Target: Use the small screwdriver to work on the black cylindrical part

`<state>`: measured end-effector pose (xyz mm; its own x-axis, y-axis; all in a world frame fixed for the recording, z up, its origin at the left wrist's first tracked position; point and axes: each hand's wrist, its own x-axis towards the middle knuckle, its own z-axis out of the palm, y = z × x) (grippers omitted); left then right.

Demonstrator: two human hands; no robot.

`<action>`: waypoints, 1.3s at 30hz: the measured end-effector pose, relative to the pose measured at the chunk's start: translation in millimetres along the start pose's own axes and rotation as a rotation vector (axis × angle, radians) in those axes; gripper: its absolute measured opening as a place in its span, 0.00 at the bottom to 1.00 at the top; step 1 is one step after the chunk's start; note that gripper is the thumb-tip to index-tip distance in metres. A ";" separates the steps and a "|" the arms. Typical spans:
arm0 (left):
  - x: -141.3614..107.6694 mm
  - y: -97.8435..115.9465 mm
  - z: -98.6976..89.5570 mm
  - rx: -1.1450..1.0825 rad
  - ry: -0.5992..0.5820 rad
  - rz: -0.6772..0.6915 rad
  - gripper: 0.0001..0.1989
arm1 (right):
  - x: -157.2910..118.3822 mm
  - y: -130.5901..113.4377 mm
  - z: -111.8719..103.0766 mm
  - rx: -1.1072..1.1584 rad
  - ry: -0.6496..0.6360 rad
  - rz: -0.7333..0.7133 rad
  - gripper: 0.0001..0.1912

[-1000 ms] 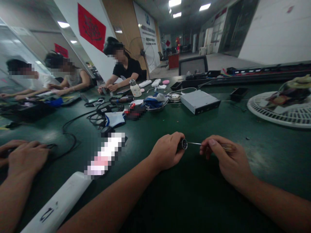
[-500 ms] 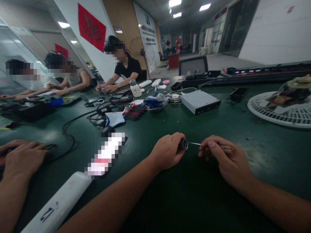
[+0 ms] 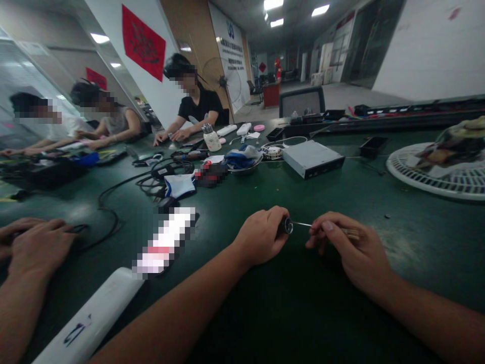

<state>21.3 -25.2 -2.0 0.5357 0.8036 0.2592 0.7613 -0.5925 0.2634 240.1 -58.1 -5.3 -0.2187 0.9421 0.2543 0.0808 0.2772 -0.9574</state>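
My left hand is closed around a small dark round part whose ringed end faces right. In my right hand is a screwdriver, its wooden-looking handle lying across the palm. The thin metal shaft points left and its tip reaches the ringed end of the dark part; whether it goes inside is too small to tell. Both hands are just above the dark green table.
A white basket stands right, beyond it a metal drive box. At left are a pixelated bright device, a white case, black cables and another person's hands. People sit across the table.
The fingers of my right hand have shifted slightly on the screwdriver handle. My left hand stays in place. Across the table, a person's hands have moved a little to the right.
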 end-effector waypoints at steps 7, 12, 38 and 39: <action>-0.1 -1.2 0.4 -0.003 0.012 0.014 0.15 | 0.1 -2.9 0.3 -0.002 -0.034 0.006 0.16; 0.2 -0.9 0.3 -0.013 0.017 0.015 0.14 | 0.7 -0.3 -0.1 -0.005 -0.001 0.027 0.15; 1.0 -0.3 -1.3 0.014 -0.004 0.048 0.13 | 2.9 1.9 0.1 0.031 0.017 0.054 0.16; 1.0 -0.4 -1.5 0.014 -0.002 0.048 0.13 | 2.5 2.1 -0.2 0.045 -0.005 0.049 0.16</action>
<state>21.0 -24.2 -0.5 0.5725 0.7745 0.2690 0.7398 -0.6294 0.2376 239.9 -55.1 -6.6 -0.2203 0.9534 0.2063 0.0479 0.2218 -0.9739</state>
